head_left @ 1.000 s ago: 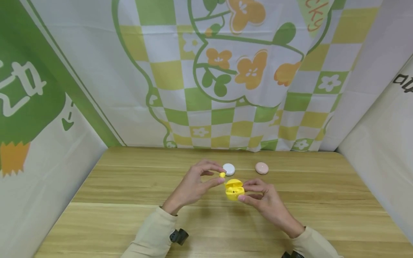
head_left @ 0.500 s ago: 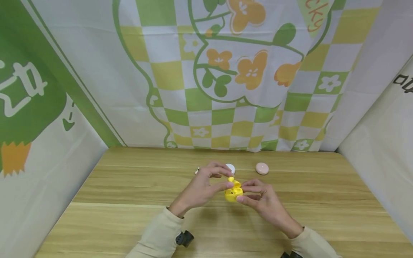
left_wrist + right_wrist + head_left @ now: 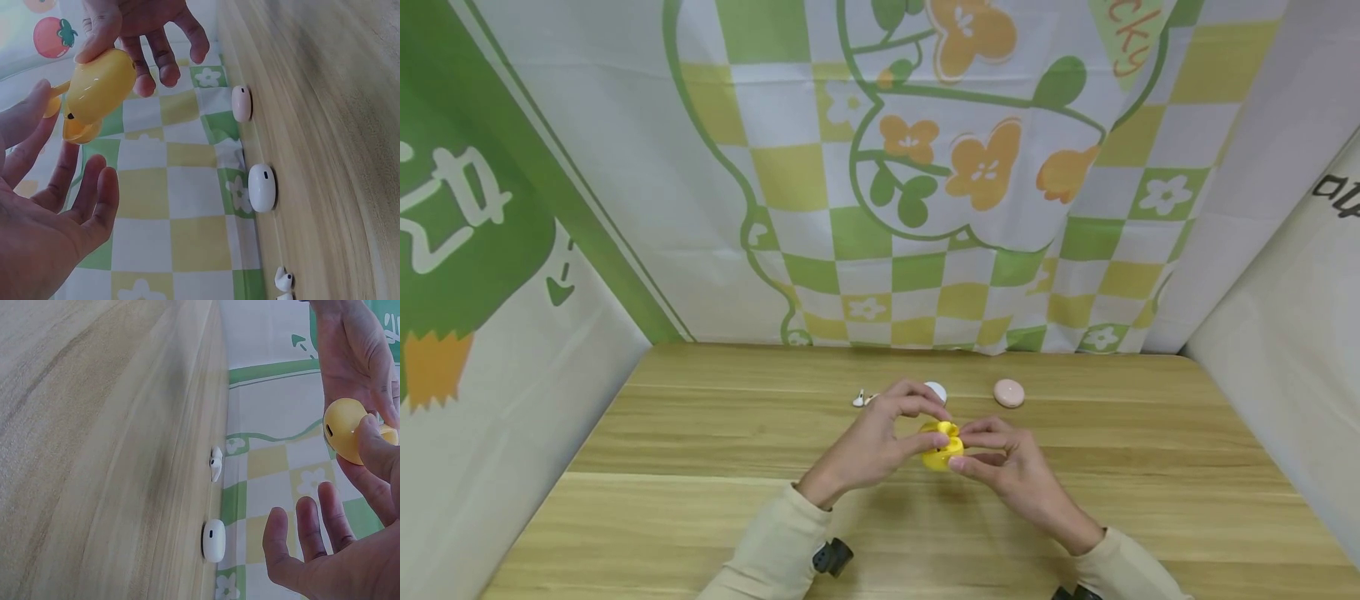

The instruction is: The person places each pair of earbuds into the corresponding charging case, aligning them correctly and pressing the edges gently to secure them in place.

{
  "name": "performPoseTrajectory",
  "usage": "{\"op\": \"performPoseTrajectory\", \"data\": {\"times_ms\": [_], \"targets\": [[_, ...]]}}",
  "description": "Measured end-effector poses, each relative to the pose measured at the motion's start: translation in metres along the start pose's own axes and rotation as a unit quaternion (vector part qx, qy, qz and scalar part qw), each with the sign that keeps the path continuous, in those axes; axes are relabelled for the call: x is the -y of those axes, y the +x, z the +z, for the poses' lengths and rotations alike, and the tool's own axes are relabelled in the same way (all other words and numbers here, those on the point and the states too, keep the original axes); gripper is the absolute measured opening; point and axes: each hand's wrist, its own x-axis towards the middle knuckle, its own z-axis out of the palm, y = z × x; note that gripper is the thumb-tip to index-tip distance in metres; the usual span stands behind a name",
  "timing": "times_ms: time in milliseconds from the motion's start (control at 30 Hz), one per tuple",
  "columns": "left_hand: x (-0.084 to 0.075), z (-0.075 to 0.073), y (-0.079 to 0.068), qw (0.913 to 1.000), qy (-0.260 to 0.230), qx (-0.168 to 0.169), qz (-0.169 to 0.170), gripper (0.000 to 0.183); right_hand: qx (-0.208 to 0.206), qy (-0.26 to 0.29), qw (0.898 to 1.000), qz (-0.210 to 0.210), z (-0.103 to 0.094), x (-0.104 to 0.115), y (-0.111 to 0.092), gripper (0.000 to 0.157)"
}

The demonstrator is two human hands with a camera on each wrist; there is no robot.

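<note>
A wood-grain table [image 3: 1150, 467] extends beneath the left hand [image 3: 876, 437] and right hand [image 3: 1018, 471]. Beyond them hangs a white cloth [image 3: 1037, 217] with green-and-yellow checks [image 3: 865, 232] and orange flowers [image 3: 966, 158]. Left of the left hand: green-and-white wall [image 3: 505, 242]. Right of the right hand: white wall [image 3: 1292, 333], dark lettering [image 3: 1333, 187].

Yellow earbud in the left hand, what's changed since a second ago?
The left hand carried the yellow earbud rightward to the open yellow case, still pinching it, uncovering white earbuds on the table. The right hand still holds the yellow case; the pink case stayed put.
</note>
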Motion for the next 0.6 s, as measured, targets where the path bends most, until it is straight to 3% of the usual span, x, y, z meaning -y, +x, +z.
{"op": "performPoseTrajectory", "data": {"times_ms": [600], "targets": [[-0.0008, -0.0026, -0.0003, 0.9978, 0.051, 0.039, 0.015, 0.019, 0.006, 0.01, 1.0, -0.004, 0.0008, 0.0007, 0.0006, 0.026]]}}
